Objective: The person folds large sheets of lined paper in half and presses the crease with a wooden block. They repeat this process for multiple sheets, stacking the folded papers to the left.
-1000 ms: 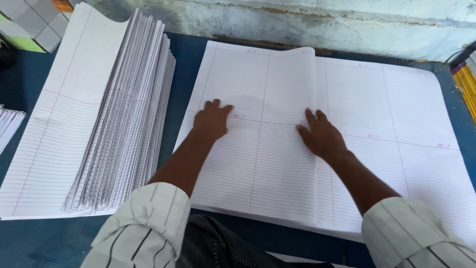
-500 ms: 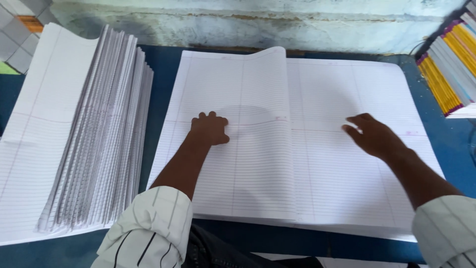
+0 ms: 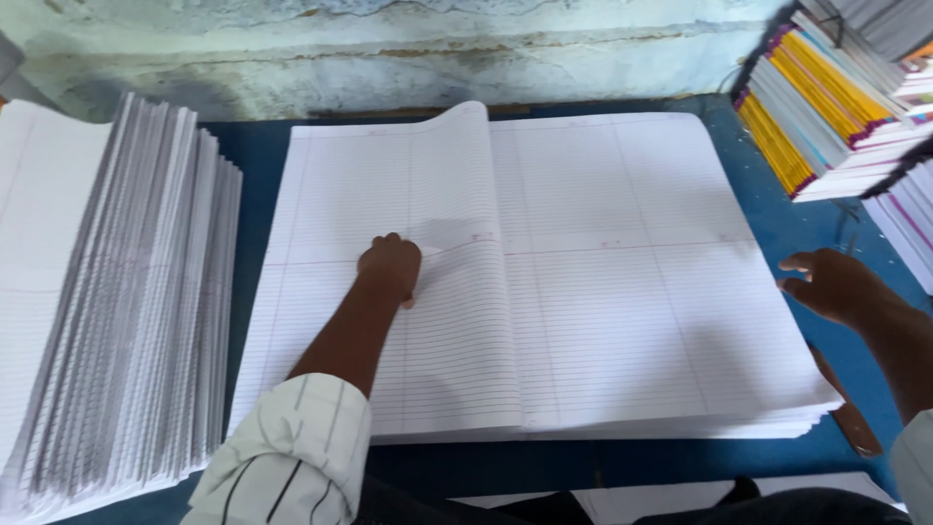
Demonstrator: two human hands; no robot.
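Note:
A thick stack of large ruled white sheets (image 3: 622, 292) lies flat on the blue table (image 3: 262, 156). Its top sheet is folded over leftward, with a raised crease (image 3: 476, 126) near the middle. My left hand (image 3: 391, 268) presses down on that folded sheet, fingers curled and knuckles up. Past the stack's right edge, my right hand (image 3: 834, 284) hovers with fingers apart, holding nothing. Both arms wear white striped sleeves.
A tall fanned pile of folded ruled sheets (image 3: 126, 301) fills the left side. Stacks of bound notebooks with yellow, blue and purple spines (image 3: 826, 107) stand at the right. A worn pale wall (image 3: 437, 49) runs behind the table. A brown flat tool (image 3: 847, 408) lies by the stack's right corner.
My right hand has slid rightward off the sheets to beyond the stack's edge. My left hand stays pressed on the folded sheet. The view has shifted right.

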